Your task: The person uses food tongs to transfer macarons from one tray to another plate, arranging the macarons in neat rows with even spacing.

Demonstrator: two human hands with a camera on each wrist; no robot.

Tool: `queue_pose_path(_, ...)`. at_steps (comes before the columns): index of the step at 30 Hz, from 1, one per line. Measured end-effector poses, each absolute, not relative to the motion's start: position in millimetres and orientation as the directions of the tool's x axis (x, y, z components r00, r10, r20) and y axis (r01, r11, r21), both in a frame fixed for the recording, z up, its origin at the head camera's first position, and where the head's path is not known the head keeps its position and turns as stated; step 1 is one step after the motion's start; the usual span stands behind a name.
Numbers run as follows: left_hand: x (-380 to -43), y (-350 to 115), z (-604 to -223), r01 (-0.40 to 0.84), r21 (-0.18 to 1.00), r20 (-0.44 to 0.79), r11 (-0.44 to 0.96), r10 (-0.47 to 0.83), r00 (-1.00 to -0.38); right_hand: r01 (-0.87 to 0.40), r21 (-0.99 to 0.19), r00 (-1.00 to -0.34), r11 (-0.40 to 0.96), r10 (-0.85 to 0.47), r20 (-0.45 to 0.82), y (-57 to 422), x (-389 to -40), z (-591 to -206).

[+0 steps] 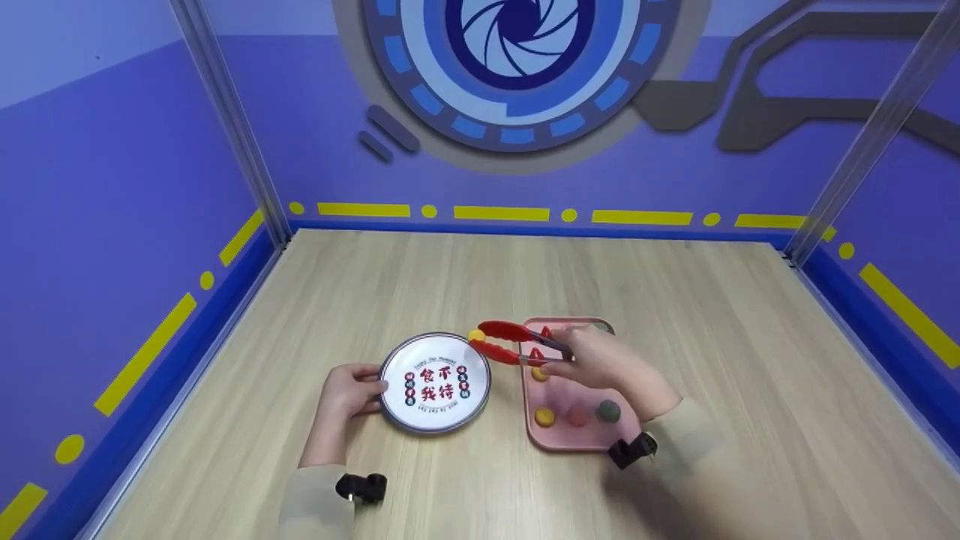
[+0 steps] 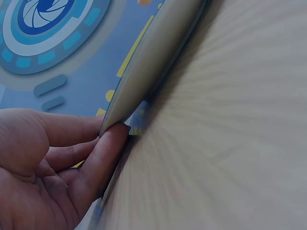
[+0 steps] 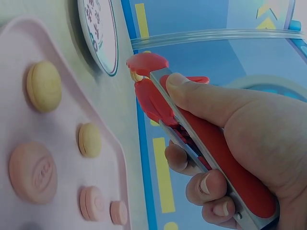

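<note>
My left hand [image 1: 349, 391] pinches the near-left rim of a round white plate [image 1: 436, 414] with a dark edge and red lettering, thumb on one face and fingers on the other. In the left wrist view the underside of the plate [image 2: 144, 62] slants up from the fingertips. My right hand [image 1: 606, 361] grips red-tipped metal tongs [image 1: 504, 331] with red handles. A small yellow macaron [image 1: 477, 335] is held between the tong tips, at the right edge of the plate in the head view. The right wrist view shows thumb and fingers wrapped round the tongs [image 3: 211, 143].
Right of the plate lies a pink tray [image 1: 529, 424], partly under my right hand. On it sit yellow macarons [image 1: 544, 417], a pink macaron [image 1: 577, 416] and a green macaron [image 1: 608, 410]. Purple walls [image 1: 300, 150] enclose the wooden table [image 1: 450, 495] at the back and sides.
</note>
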State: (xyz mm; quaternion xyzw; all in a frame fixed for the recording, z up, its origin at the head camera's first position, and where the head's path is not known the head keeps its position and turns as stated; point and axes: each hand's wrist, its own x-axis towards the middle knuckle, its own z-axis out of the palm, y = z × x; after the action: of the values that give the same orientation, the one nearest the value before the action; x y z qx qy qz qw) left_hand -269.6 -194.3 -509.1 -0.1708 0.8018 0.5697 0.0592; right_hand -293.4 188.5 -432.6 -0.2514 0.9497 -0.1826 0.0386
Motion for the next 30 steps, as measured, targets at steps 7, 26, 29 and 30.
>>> queue_pose_path(7, -268.9, -192.1, -508.7, -0.33, 0.897, -0.275, 0.294, -0.213, -0.938, -0.494, -0.337, -0.858, 0.801, -0.512, 0.04, 178.4, -292.9, -432.9)
queue_pose_path(26, -269.3, -193.9, -507.8, -0.32, 0.9, -0.274, 0.295, -0.188, -0.943, -0.477, -0.33, -0.866, 0.815, -0.5, 0.017, 147.0, -290.6, -441.0)
queue_pose_path(29, -269.2, -193.9, -507.9, -0.324, 0.899, -0.275, 0.295, -0.196, -0.941, -0.459, -0.361, -0.868, 0.812, -0.496, -0.01, 141.0, -291.4, -443.1)
queue_pose_path(30, -269.3, -193.9, -507.7, -0.324, 0.899, -0.275, 0.294, -0.196, -0.941, -0.458, -0.374, -0.867, 0.806, -0.498, -0.011, 139.1, -291.5, -443.5)
